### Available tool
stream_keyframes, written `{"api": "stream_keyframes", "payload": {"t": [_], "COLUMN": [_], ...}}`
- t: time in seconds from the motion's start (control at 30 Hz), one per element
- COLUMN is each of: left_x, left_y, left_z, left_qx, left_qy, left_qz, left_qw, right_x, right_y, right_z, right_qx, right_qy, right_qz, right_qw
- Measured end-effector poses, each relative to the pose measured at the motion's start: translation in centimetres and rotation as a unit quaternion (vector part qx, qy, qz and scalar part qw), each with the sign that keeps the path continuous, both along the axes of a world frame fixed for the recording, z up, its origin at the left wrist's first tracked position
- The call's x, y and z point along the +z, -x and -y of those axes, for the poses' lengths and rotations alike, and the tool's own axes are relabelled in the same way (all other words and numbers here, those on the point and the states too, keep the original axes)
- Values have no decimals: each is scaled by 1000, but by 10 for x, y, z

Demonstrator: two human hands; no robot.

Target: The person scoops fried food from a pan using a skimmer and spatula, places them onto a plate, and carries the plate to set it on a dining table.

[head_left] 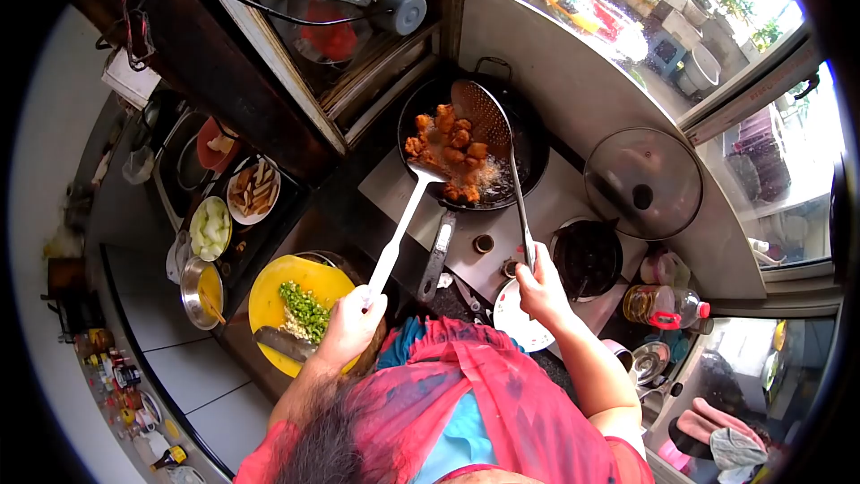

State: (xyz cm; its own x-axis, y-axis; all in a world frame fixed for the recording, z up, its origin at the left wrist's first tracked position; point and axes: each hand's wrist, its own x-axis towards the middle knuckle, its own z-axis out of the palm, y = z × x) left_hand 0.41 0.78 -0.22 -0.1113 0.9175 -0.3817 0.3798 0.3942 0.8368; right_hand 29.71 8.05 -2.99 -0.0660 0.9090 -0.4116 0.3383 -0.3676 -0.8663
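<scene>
My left hand is closed around the handle of a spatula with a long white handle. Its blade reaches into a black frying pan, at the near left side of reddish-brown fried pieces. Oil bubbles around these pieces. In my right hand is a skimmer, gripped by its long metal handle. The skimmer's perforated bowl is tilted over the pan's far right part, beside the pieces. Below my right hand lies a white plate, partly hidden by the forearm.
Near my left forearm, a yellow board bears chopped greens and a knife. Bowls of cut pale-green vegetable and brown strips stand left. A glass lid leans right, above a dark pot. Oil bottles stand nearby.
</scene>
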Motion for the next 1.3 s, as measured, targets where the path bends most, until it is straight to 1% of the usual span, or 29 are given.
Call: {"api": "stream_keyframes", "payload": {"t": [0.03, 0.13, 0.17, 0.23, 0.27, 0.37, 0.5, 0.63, 0.73, 0.8, 0.87, 0.97, 1.0, 1.1, 1.13, 1.23, 1.27, 1.3], "left_x": [0, -2, -2, -2, -2, -3, -1, 1, -3, -1, -2, -4, -4, -3, -2, -11, -11, -10], "left_y": [0, 1, 0, 0, 0, 1, 3, 3, 3, 2, 1, 1, 1, 0, -1, -1, -2, -2], "left_z": [0, 1, 2, 3, 4, 7, 10, 14, 17, 16, 16, 16, 16, 16, 16, 19, 18, 18], "left_qx": [-4, -8, -7, -5, -9, -17, -20, -17, -6, -7, -5, -4, -7, -7, -6, 10, 9, 9], "left_qy": [3, -8, -11, -17, -19, -24, -19, -7, -24, -30, -37, -38, -33, -32, -34, -41, -49, -56], "left_qz": [-3, -3, 0, 6, 3, -10, -30, -30, -16, -27, -33, -29, -25, -16, -12, 7, 4, 0], "left_qw": [1000, 1000, 1000, 1000, 1000, 1000, 999, 999, 1000, 999, 999, 999, 999, 999, 999, 999, 999, 998], "right_x": [-1, -7, -4, 14, 17, 21, 20, 16, -1, -7, -13, -31, -27, -22, -28, -18, -29, -19], "right_y": [1, 4, 5, 10, 14, 24, 33, 41, 37, 33, 26, 14, 10, -2, -8, -23, -31, -35], "right_z": [1, 5, 6, 6, 7, 5, 4, 3, 3, 5, 5, 8, 7, 8, 9, 13, 17, 19], "right_qx": [7, 9, -6, -37, -40, -55, -42, -45, -9, 16, 58, 68, 70, 60, 58, 48, 34, 20], "right_qy": [-41, -72, -5, 128, 142, 193, 228, 229, 180, 129, 58, -44, -29, -80, -112, -101, -141, -54], "right_qz": [30, 3, -66, -201, -255, -326, -349, -305, -196, -82, 49, 114, 118, 136, 156, 158, 127, 30], "right_qw": [999, 997, 998, 970, 956, 924, 908, 923, 964, 988, 995, 990, 990, 986, 980, 981, 981, 998]}}
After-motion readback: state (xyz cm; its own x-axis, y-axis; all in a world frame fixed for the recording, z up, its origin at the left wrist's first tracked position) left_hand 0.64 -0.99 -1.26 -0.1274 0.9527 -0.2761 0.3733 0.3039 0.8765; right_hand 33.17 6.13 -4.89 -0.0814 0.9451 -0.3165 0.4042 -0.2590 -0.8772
